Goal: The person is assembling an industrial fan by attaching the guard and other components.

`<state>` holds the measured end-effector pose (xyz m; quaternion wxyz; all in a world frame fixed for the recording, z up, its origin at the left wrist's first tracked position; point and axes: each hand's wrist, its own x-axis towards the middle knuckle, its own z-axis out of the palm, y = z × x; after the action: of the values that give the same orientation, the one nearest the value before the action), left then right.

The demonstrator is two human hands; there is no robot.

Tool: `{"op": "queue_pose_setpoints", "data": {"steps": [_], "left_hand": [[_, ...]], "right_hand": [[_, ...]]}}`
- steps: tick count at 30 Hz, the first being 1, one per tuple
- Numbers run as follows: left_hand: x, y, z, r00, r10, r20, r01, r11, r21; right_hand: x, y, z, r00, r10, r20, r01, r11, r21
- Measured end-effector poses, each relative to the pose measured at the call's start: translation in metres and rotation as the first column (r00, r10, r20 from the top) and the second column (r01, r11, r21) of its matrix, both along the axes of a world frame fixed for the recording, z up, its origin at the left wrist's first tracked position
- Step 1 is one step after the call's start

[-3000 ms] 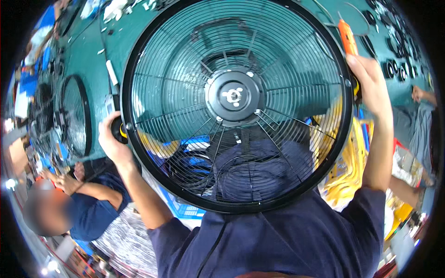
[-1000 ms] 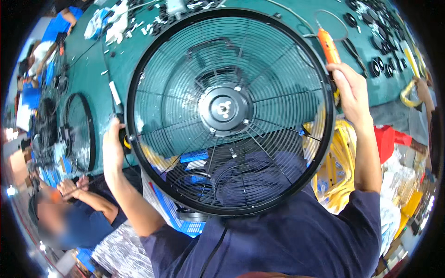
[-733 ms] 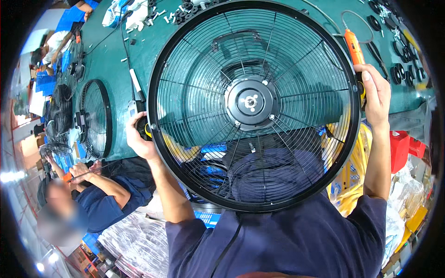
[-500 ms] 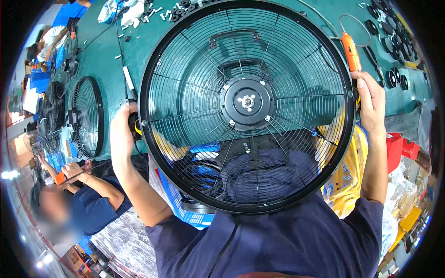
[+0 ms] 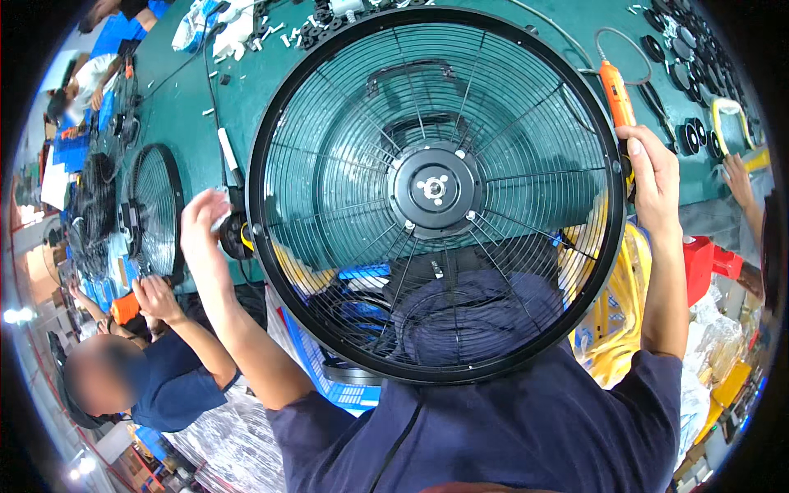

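Note:
A large round fan (image 5: 434,189) with a black rim and wire cage stands before me, its black hub showing in the middle. My right hand (image 5: 655,177) is closed at the fan's right side; its fingers wrap behind the rim and are partly hidden. My left hand (image 5: 205,222) is off the fan on the left, fingers loosely bent and apart. Just beside it sits a black knob-like part with a yellow edge (image 5: 238,234) at the fan's left side. An orange power screwdriver (image 5: 615,94) stands just above my right hand, its cord looping away.
On the green table (image 5: 185,99) lie small black and white parts (image 5: 320,31) at the back and black round parts (image 5: 686,66) at far right. Another fan (image 5: 156,209) stands left. A co-worker (image 5: 177,361) holds an orange tool. Another person's hand (image 5: 740,177) is at right, near a yellow-edged frame.
My left hand has let go of the part at the fan's left side and moved slightly left. My right hand keeps its hold. Another person's hand has appeared at far right.

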<state>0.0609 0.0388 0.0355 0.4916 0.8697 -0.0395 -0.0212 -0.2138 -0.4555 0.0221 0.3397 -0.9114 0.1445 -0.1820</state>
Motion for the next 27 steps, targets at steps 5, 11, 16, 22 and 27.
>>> {"op": "queue_pose_setpoints", "data": {"steps": [5, 11, 16, 22, 27], "left_hand": [[-0.001, 0.023, -0.044, 0.988, -0.153, 0.005, 0.15, 0.97, 0.192], [-0.023, 0.019, -0.081, 0.927, -0.08, 0.366, 0.215, 0.914, -0.344], [-0.002, 0.001, -0.01, 0.994, 0.002, 0.106, 0.007, 0.996, -0.084], [-0.011, 0.014, -0.043, 0.98, -0.197, 0.026, 0.194, 0.976, 0.097], [-0.03, 0.006, -0.08, 0.817, -0.12, 0.563, 0.167, 0.985, -0.032]], "right_hand": [[-0.002, -0.001, -0.002, 0.998, -0.044, 0.054, 0.039, 0.996, 0.086], [0.007, 0.005, -0.001, 0.992, -0.066, 0.105, 0.054, 0.993, 0.109], [-0.001, 0.005, -0.003, 0.998, -0.04, 0.043, 0.037, 0.997, 0.072], [0.0, 0.003, -0.006, 0.99, -0.061, 0.128, 0.042, 0.989, 0.143], [0.011, 0.005, 0.004, 0.988, -0.07, 0.138, 0.052, 0.99, 0.13]]}}
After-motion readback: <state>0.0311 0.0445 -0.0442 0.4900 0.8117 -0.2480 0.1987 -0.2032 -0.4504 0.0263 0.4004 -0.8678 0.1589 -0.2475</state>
